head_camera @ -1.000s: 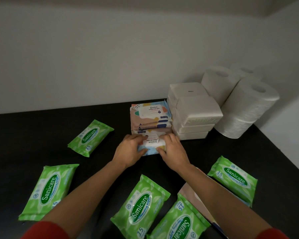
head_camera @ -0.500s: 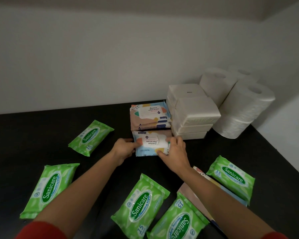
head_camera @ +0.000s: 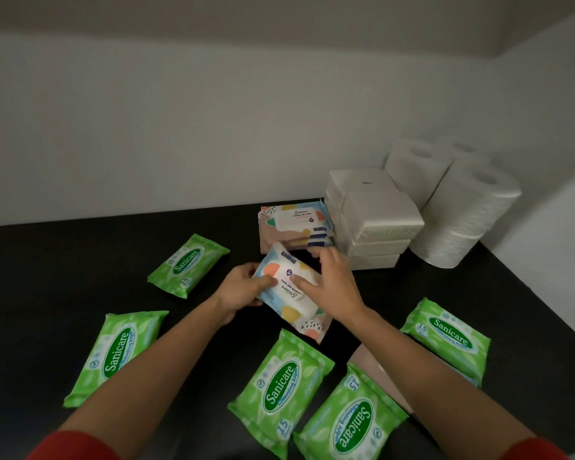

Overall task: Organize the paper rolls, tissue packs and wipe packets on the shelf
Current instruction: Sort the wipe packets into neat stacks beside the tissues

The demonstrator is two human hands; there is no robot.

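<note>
A pastel patterned wipe pack point(head_camera: 287, 287) is tilted above the black shelf point(head_camera: 47, 287), held between both hands. My left hand point(head_camera: 241, 288) grips its left edge with the thumb on top. My right hand point(head_camera: 332, 283) holds its right side, fingers over the top. Behind it sits a stack of matching patterned packs point(head_camera: 294, 224). White tissue packs point(head_camera: 375, 220) are stacked to the right, with white paper rolls point(head_camera: 465, 207) in the back right corner. Several green Sanicare wipe packets lie scattered, such as one point(head_camera: 188, 265) at left and one point(head_camera: 281, 390) in front.
Another patterned pack point(head_camera: 374, 370) lies flat under my right forearm, partly hidden. White walls close the shelf at the back and right. A green packet point(head_camera: 448, 336) lies near the right edge, another point(head_camera: 120, 353) at the near left.
The patterned pack lay flat in front of the stack under both hands; now both hands have lifted it, pulled it nearer and turned it diagonally.
</note>
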